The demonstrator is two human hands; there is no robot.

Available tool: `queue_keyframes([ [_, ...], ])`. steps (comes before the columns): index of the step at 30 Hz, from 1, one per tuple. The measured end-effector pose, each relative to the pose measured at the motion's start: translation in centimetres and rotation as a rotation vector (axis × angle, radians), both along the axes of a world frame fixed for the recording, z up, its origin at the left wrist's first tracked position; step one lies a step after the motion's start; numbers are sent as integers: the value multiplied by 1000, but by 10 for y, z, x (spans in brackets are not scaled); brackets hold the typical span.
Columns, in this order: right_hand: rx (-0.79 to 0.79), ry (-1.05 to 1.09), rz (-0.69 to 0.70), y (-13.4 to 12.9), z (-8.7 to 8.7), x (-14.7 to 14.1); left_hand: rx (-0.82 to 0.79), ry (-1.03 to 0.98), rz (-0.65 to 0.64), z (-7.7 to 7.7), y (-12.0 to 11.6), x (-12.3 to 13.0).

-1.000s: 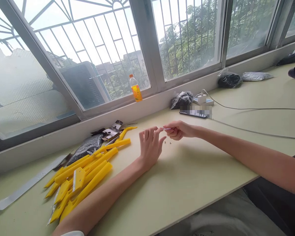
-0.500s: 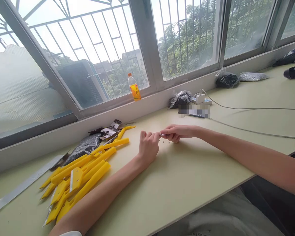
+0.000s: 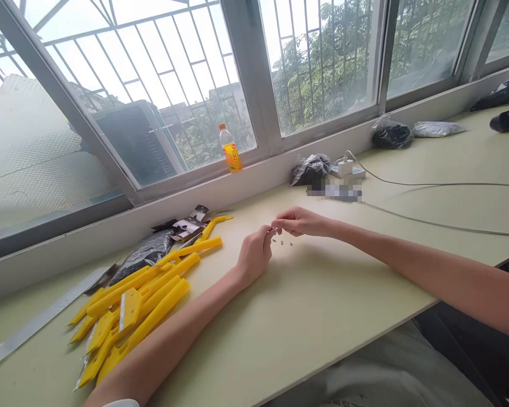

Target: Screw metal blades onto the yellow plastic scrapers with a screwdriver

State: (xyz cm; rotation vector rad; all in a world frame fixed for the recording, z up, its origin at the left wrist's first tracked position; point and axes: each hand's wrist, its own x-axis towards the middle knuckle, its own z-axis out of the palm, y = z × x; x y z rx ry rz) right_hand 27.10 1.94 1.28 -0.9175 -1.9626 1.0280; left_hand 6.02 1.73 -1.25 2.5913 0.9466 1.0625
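Fingers of the left hand point(image 3: 254, 254), spread a second ago, have curled in to meet those of the right hand point(image 3: 299, 221); both now work together at one spot, though what they pinch is too small to tell. Toward the left end of the bench point(image 3: 246, 339) lies a pale strip point(image 3: 42, 319), then a heap of yellow scrapers point(image 3: 161, 311) in front of a dark packet point(image 3: 146, 254). An orange-capped bottle point(image 3: 232, 157) stands on the sill, beyond the far edge. Just beneath the joined fingertips sit three metal bits point(image 3: 281, 243), where two showed earlier. Farther right, a black bag point(image 3: 309, 169) and white charger point(image 3: 345, 167) sit near the far edge, below barred windows point(image 3: 331, 68).
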Motion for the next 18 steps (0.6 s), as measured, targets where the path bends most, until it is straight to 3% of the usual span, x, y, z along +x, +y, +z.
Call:
queue_keyframes([
  [7,57,153,-134,1,-8,-7,32,-4,11,0,-5,2],
  [13,117,65,-225,-7,-4,-13,63,41,82,-2,-3,1],
  [18,116,25,-244,-10,-3,-14,107,90,43,-2,-1,-1],
])
